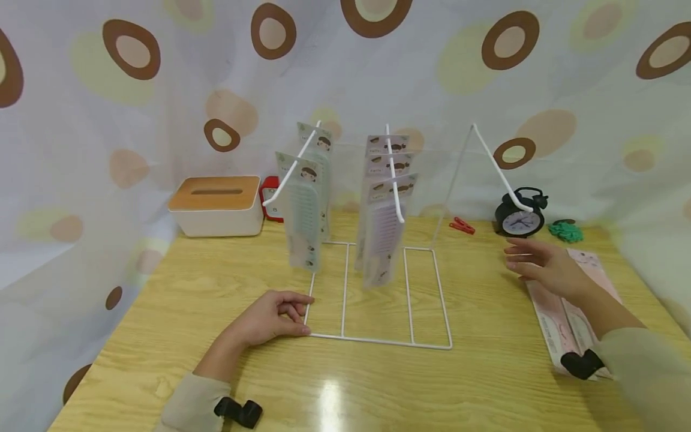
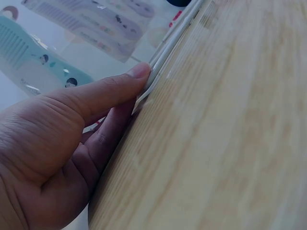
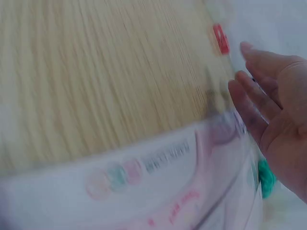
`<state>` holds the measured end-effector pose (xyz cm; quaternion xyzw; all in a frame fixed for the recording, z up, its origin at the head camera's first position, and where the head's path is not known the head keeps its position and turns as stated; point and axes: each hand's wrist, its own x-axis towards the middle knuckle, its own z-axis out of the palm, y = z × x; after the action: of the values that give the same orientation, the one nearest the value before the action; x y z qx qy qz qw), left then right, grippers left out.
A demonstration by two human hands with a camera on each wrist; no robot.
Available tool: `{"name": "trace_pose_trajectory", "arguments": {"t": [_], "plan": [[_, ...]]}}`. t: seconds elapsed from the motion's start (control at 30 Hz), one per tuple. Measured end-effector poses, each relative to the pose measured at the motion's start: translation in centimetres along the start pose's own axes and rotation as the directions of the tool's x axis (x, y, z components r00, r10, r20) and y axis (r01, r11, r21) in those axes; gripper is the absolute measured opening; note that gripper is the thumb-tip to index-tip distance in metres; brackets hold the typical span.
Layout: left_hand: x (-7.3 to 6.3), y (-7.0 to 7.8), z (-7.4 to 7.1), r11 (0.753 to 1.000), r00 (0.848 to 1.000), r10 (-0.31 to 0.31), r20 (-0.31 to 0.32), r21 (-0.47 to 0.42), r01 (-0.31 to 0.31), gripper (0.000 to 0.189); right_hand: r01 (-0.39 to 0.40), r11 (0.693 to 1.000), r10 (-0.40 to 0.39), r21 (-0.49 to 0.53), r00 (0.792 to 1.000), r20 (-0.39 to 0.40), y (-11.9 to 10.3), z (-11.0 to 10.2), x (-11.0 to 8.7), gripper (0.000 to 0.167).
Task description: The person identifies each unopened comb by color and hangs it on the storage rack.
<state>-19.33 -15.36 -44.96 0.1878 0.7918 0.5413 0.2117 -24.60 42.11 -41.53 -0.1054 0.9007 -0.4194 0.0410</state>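
Note:
A white wire display rack (image 1: 378, 343) stands on the wooden table. My left hand (image 1: 272, 318) grips its front left corner, with the thumb on the wire in the left wrist view. Green combs in clear packets (image 1: 304, 210) hang on the rack's left prong, and purple packaged combs (image 1: 384, 234) hang on the middle one. The right prong (image 1: 499, 168) slants forward with its tip near the black clock. My right hand (image 1: 550, 270) hovers over pink-and-white packets (image 1: 556, 333) lying on the table. Its fingers are relaxed and hold nothing.
Along the back stand a tissue box (image 1: 216, 207) with a wooden lid, a red clock (image 1: 272, 201) and a black alarm clock (image 1: 519, 219). A red clothes peg (image 1: 462, 225) and a green bundle (image 1: 565, 231) lie nearby. A patterned curtain (image 1: 345, 78) hangs behind the table.

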Motion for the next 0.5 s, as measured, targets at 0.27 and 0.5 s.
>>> {"name": "trace_pose_trajectory", "arguments": {"t": [0.27, 0.5], "plan": [[-0.1, 0.0, 0.0, 1.0, 1.0, -0.001, -0.006, -0.004, 0.001, 0.058, -0.047, 0.958, 0.048, -0.283, 0.999, -0.003, 2.4, -2.3, 0.3, 0.071], [0.0, 0.0, 0.0, 1.0, 1.0, -0.005, -0.003, -0.012, 0.005, 0.058, -0.061, 0.935, 0.088, -0.35, 0.994, 0.062, 2.7, -2.7, 1.0, 0.089]]}}
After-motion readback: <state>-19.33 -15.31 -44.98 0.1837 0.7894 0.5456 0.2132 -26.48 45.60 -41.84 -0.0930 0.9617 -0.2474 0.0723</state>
